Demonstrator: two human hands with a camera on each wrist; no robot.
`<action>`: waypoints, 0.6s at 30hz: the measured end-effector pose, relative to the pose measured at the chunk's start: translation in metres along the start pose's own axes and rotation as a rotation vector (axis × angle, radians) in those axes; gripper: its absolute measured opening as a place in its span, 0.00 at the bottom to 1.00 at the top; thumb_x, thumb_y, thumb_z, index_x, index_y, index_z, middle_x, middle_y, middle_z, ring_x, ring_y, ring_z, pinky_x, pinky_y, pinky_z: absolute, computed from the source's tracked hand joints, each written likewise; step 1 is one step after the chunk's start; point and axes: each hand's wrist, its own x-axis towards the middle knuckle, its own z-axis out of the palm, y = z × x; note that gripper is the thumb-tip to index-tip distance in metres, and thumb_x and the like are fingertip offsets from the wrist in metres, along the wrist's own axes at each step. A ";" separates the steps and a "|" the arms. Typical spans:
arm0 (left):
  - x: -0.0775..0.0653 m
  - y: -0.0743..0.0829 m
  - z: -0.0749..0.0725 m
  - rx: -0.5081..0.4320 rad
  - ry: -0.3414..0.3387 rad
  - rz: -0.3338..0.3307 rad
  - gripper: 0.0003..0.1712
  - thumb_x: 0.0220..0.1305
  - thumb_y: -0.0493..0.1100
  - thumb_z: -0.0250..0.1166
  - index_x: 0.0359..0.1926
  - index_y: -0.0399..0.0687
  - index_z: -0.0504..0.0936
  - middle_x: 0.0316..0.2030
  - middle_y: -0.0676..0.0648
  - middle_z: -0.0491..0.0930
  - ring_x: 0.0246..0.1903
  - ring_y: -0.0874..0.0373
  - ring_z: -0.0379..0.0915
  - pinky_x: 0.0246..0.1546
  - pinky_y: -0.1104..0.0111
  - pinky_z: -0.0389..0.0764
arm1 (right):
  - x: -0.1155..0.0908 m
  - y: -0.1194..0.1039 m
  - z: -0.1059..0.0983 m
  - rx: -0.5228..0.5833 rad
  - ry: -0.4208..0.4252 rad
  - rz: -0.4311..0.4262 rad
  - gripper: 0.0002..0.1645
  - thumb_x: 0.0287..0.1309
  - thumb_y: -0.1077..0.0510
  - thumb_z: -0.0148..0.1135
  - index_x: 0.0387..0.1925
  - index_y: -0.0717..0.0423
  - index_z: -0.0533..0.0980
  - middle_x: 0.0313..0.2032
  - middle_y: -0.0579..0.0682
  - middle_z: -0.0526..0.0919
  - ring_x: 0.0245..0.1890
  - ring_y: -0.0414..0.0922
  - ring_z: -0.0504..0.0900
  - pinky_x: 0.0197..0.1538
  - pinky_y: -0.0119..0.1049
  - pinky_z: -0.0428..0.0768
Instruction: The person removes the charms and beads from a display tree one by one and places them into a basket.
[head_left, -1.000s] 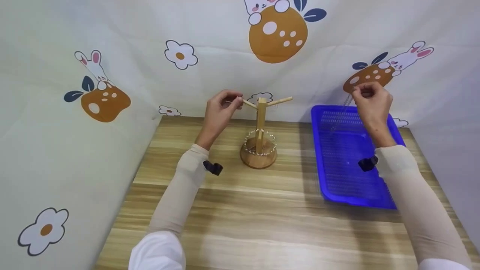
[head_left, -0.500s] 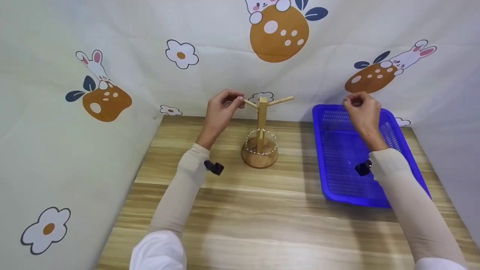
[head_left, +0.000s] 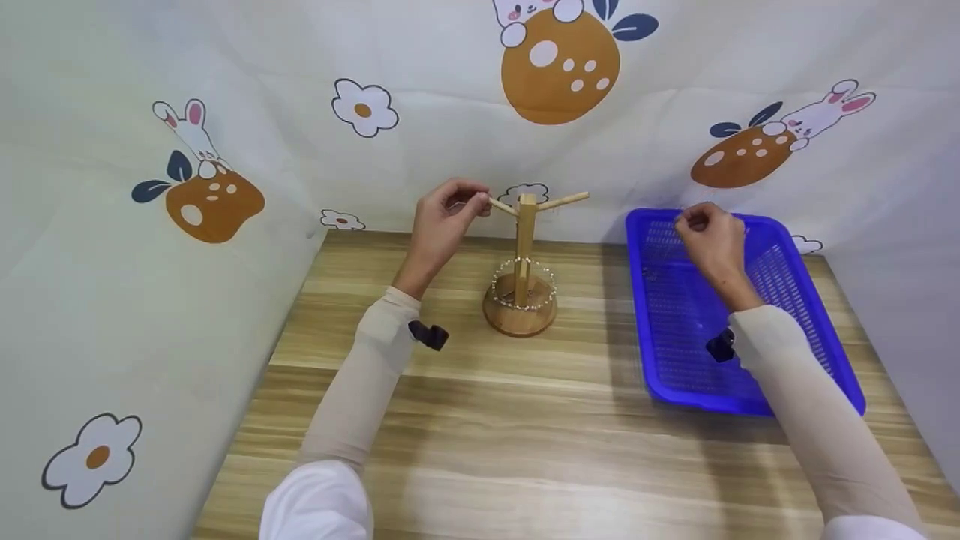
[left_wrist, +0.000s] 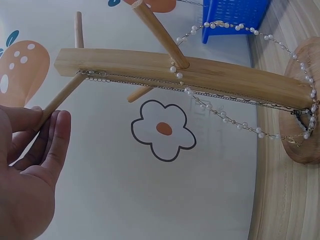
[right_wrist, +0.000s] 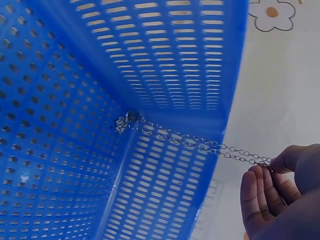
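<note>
My left hand (head_left: 444, 221) pinches the end of an upper left peg (left_wrist: 62, 96) on a wooden jewelry stand (head_left: 525, 247). A thin dark chain necklace (left_wrist: 165, 86) hangs from that peg along the post, with a dark pendant near the base. From a lower peg a pearl necklace (left_wrist: 220, 115) loops round the post. Over the back of the blue basket (head_left: 643, 330), my right hand (head_left: 716, 244) pinches a silver chain (right_wrist: 200, 145) between thumb and fingertips. The chain's lower end, with a small dark pendant (right_wrist: 132, 117), lies bunched in the basket's corner.
The wooden table (head_left: 517, 427) spreads in front of the stand and basket. Behind and at the sides rise pale cloth walls (head_left: 435, 67) printed with rabbits, oranges and flowers. The basket stands right of the stand.
My right hand has come down and leftward over the basket, so the silver chain, hanging free before, now gathers low inside it. The left hand stays on the peg.
</note>
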 end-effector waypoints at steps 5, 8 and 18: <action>-0.001 0.001 0.000 0.003 0.002 -0.006 0.09 0.75 0.32 0.66 0.49 0.27 0.84 0.46 0.28 0.85 0.44 0.40 0.86 0.49 0.65 0.92 | -0.004 0.005 0.004 -0.031 -0.032 -0.007 0.12 0.68 0.60 0.62 0.41 0.65 0.86 0.39 0.64 0.91 0.29 0.25 0.74 0.37 0.20 0.70; -0.001 0.001 0.000 0.003 0.007 -0.012 0.10 0.75 0.32 0.66 0.50 0.26 0.84 0.46 0.29 0.85 0.42 0.47 0.87 0.49 0.66 0.92 | -0.006 0.009 0.008 -0.054 -0.062 -0.012 0.12 0.69 0.60 0.62 0.42 0.65 0.86 0.39 0.64 0.91 0.33 0.39 0.82 0.38 0.24 0.72; -0.001 0.000 0.000 0.013 0.014 0.001 0.11 0.74 0.32 0.66 0.50 0.24 0.83 0.45 0.31 0.86 0.42 0.48 0.87 0.49 0.65 0.92 | -0.013 0.017 0.017 -0.070 -0.143 -0.031 0.12 0.69 0.63 0.61 0.43 0.70 0.83 0.40 0.68 0.88 0.40 0.62 0.86 0.47 0.53 0.83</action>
